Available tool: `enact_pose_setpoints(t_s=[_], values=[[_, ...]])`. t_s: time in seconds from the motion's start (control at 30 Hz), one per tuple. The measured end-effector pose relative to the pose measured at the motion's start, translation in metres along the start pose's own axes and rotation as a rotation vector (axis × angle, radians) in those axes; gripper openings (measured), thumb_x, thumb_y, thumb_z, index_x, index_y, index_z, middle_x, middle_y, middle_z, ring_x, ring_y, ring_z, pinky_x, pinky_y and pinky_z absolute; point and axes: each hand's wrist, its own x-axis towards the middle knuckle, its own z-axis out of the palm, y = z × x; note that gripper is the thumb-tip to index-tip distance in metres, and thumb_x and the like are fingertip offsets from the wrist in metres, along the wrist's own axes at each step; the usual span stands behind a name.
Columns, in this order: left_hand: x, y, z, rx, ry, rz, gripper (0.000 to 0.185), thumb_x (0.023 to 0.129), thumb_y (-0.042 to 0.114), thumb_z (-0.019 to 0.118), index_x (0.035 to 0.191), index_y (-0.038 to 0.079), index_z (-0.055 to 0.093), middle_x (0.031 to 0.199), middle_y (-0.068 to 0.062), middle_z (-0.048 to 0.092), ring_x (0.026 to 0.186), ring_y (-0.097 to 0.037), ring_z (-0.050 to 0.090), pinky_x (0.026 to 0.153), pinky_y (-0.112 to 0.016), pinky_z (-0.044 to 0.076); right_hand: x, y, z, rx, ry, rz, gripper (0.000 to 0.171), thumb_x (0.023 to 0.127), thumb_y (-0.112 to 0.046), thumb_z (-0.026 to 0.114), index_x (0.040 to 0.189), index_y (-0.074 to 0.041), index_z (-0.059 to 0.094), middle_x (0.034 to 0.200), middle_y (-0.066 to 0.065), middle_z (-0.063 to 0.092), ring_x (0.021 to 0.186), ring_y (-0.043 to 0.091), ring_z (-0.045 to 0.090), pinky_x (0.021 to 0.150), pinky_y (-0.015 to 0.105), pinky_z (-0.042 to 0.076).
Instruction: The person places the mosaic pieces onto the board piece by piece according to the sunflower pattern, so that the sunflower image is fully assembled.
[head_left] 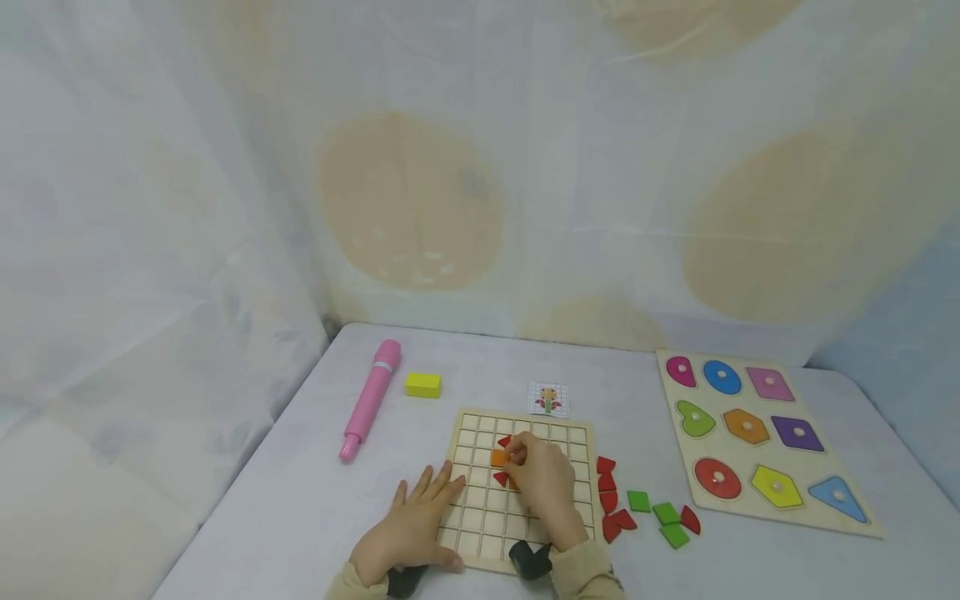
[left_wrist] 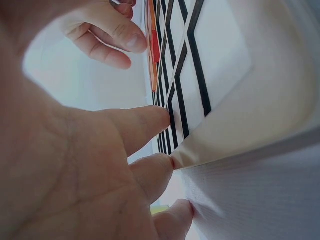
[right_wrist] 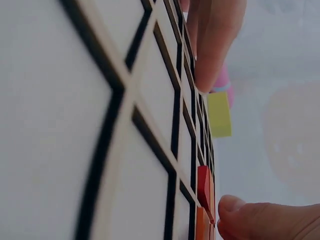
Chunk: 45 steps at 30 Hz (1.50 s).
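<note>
You face a table [head_left: 300, 500] covered in a pale lavender cloth, pushed into a corner. Behind it and along your left side hangs a thin, translucent white curtain [head_left: 187, 208] printed with large tan circles, its folds falling to the tabletop. At the far right a strip of pale blue wall [head_left: 911, 350] shows. Soft, even daylight filters through the fabric, casting almost no shadows on the tabletop.

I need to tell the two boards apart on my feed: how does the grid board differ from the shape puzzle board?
The grid board lies under both hands and is ruled into plain square cells, mostly bare, with a few red and orange pieces. The shape puzzle board lies untouched to the right and holds nine coloured knobbed shapes, every slot filled. Both are pale wood, flat on the table.
</note>
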Motion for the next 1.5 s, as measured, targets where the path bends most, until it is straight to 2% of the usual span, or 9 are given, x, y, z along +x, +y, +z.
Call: enact_pose_setpoints(t_s=[0.1, 0.33, 0.5, 0.67, 0.77, 0.87, 1.1, 1.27, 1.5], values=[[-0.001, 0.002, -0.002, -0.003, -0.001, -0.003, 0.107, 0.063, 0.046, 0.086, 0.15, 0.01, 0.034, 0.162, -0.017, 0.017, 0.147, -0.048, 0.014, 0.106, -0.078, 0.01, 0.001, 0.003, -0.004, 0.038, -0.001, -0.007, 0.021, 0.076, -0.016, 0.081, 0.094, -0.014, 0.07, 0.079, -0.003, 0.07, 0.065, 0.008, 0.056, 0.052, 0.023, 0.039], [-0.001, 0.003, -0.003, -0.015, -0.009, -0.007, 0.107, 0.063, 0.045, 0.086, 0.15, 0.01, 0.033, 0.162, -0.018, 0.016, 0.147, -0.048, 0.013, 0.106, -0.079, 0.008, 0.008, 0.024, -0.019, 0.275, -0.097, 0.004, 0.037, 0.081, -0.014, 0.077, 0.116, -0.009, 0.065, 0.105, 0.01, 0.07, 0.07, 0.013, 0.061, 0.055, 0.023, 0.047], [-0.001, 0.004, -0.003, -0.025, -0.012, -0.005, 0.108, 0.063, 0.044, 0.086, 0.151, 0.01, 0.032, 0.162, -0.018, 0.015, 0.147, -0.048, 0.012, 0.106, -0.079, 0.007, 0.011, 0.041, -0.04, 0.336, -0.108, 0.045, 0.043, 0.083, -0.013, 0.075, 0.124, -0.01, 0.062, 0.112, 0.01, 0.068, 0.068, 0.012, 0.057, 0.055, 0.022, 0.045], [-0.002, 0.005, -0.003, -0.03, -0.018, -0.002, 0.107, 0.064, 0.044, 0.086, 0.151, 0.009, 0.032, 0.162, -0.018, 0.015, 0.147, -0.048, 0.012, 0.107, -0.079, 0.006, 0.01, 0.059, -0.07, 0.303, -0.121, 0.059, 0.051, 0.084, -0.013, 0.074, 0.131, -0.012, 0.056, 0.119, 0.012, 0.067, 0.072, 0.013, 0.052, 0.055, 0.021, 0.044], [-0.002, 0.004, -0.003, -0.032, -0.021, -0.002, 0.107, 0.064, 0.044, 0.086, 0.151, 0.009, 0.033, 0.162, -0.018, 0.015, 0.147, -0.048, 0.012, 0.107, -0.078, 0.006, 0.007, 0.071, -0.087, 0.263, -0.162, 0.039, 0.056, 0.083, -0.013, 0.074, 0.135, -0.012, 0.053, 0.12, 0.013, 0.066, 0.078, 0.015, 0.05, 0.054, 0.021, 0.041], [-0.002, 0.003, -0.004, -0.03, -0.016, -0.003, 0.107, 0.064, 0.044, 0.086, 0.15, 0.009, 0.033, 0.162, -0.018, 0.015, 0.147, -0.048, 0.012, 0.107, -0.078, 0.006, 0.005, 0.083, -0.098, 0.211, -0.195, 0.028, 0.059, 0.082, -0.014, 0.075, 0.136, -0.012, 0.051, 0.119, 0.01, 0.065, 0.086, 0.019, 0.049, 0.058, 0.023, 0.04], [-0.003, 0.002, -0.003, -0.029, -0.013, -0.003, 0.107, 0.064, 0.043, 0.086, 0.15, 0.009, 0.033, 0.162, -0.018, 0.016, 0.147, -0.049, 0.012, 0.107, -0.079, 0.006, -0.001, 0.103, -0.113, 0.147, -0.245, 0.079, 0.059, 0.083, -0.02, 0.075, 0.137, -0.013, 0.051, 0.121, 0.009, 0.064, 0.102, 0.024, 0.049, 0.071, 0.028, 0.044], [-0.002, 0.002, -0.004, -0.039, -0.013, 0.001, 0.108, 0.064, 0.042, 0.086, 0.15, 0.009, 0.032, 0.162, -0.018, 0.015, 0.147, -0.049, 0.011, 0.106, -0.079, 0.005, -0.005, 0.117, -0.12, 0.098, -0.268, 0.099, 0.058, 0.081, -0.023, 0.076, 0.134, -0.014, 0.055, 0.12, 0.009, 0.065, 0.104, 0.025, 0.05, 0.071, 0.028, 0.046], [-0.002, 0.001, -0.004, -0.031, -0.014, -0.002, 0.108, 0.064, 0.043, 0.086, 0.151, 0.009, 0.032, 0.162, -0.018, 0.015, 0.147, -0.049, 0.011, 0.106, -0.079, 0.005, -0.009, 0.13, -0.127, 0.036, -0.32, 0.134, 0.061, 0.076, -0.016, 0.081, 0.132, -0.011, 0.056, 0.111, 0.004, 0.067, 0.102, 0.024, 0.051, 0.077, 0.031, 0.047]])
